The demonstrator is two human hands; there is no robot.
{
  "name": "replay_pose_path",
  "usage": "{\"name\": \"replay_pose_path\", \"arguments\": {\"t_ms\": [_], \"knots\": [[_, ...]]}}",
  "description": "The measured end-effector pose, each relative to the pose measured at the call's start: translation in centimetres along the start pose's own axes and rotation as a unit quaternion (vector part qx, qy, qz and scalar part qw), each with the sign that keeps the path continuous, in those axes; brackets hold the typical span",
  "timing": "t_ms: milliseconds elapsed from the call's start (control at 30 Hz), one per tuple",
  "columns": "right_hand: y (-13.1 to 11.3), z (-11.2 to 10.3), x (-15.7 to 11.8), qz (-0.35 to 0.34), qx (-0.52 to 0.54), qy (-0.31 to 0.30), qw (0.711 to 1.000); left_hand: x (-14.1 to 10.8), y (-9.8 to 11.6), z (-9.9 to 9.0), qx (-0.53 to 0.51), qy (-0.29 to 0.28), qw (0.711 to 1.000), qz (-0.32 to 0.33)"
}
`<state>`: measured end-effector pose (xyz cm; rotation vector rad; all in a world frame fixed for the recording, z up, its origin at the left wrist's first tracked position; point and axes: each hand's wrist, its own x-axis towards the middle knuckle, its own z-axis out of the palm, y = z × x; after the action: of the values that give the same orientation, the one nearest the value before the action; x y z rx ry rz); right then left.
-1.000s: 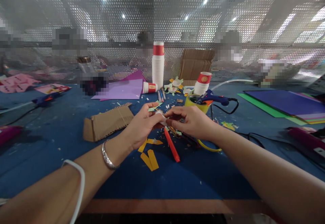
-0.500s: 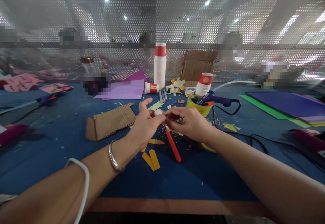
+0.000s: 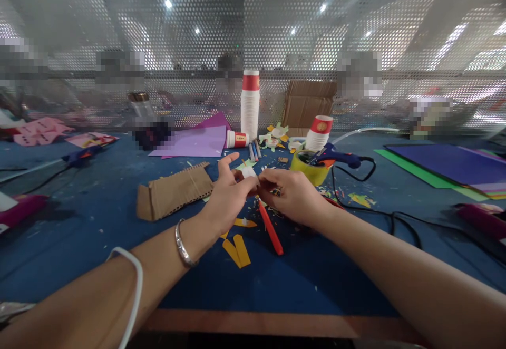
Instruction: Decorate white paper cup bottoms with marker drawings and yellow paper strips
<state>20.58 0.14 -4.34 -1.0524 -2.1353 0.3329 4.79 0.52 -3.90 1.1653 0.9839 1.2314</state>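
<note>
Pc (image 3: 248,172) is btwn L hand (image 3: 227,191) & R hand (image 3: 292,193), over mid-table (image 3: 316,291). Stick (image 3: 271,230) lies in front of 'em, paper strips (image 3: 237,251) to its L. Cardboard (image 3: 176,191) is L of the hands. Cup stack (image 3: 250,112) stands in back w/ a cup (image 3: 237,139) on its side just L of it. Glue gun (image 3: 340,155) rests on a round holder (image 3: 310,172) behind R hand, sheet pile (image 3: 438,164) far R.

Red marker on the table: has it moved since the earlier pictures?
No; the red marker keeps its place and slant beside the yellow paper strips.
</note>
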Motion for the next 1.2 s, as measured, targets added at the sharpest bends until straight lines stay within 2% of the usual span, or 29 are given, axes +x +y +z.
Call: {"name": "replay_pose_path", "arguments": {"t_ms": [100, 233, 533, 667, 800, 1033, 1200], "knots": [[-0.1, 0.0, -0.1, -0.013, -0.029, 0.005, 0.999, 0.0, 0.1, -0.1, 0.006, -0.022, 1.0, -0.001], [-0.3, -0.4, -0.1, 0.011, -0.033, 0.001, 0.999, 0.1, 0.1, -0.2, -0.024, -0.059, 0.998, 0.003], [-0.9, -1.2, -0.3, 0.038, -0.006, -0.018, 0.999, 0.1, 0.3, -0.5, -0.049, -0.065, 0.997, -0.005], [-0.8, -1.2, -0.3, 0.03, -0.022, -0.015, 0.999, 0.3, 0.5, -0.5, -0.085, -0.074, 0.993, -0.044], [-0.7, -1.4, -0.4, 0.023, -0.021, -0.021, 0.999, 0.7, 0.6, -0.6, -0.097, -0.117, 0.985, -0.077], [-0.9, -1.8, -0.4, -0.018, 0.001, -0.016, 1.0, 0.9, 0.5, -1.0, -0.067, -0.16, 0.982, -0.071], [-0.7, -1.7, -0.4, -0.015, -0.013, -0.025, 1.0, 0.5, 0.9, -0.8, -0.03, -0.158, 0.985, -0.06]]}}
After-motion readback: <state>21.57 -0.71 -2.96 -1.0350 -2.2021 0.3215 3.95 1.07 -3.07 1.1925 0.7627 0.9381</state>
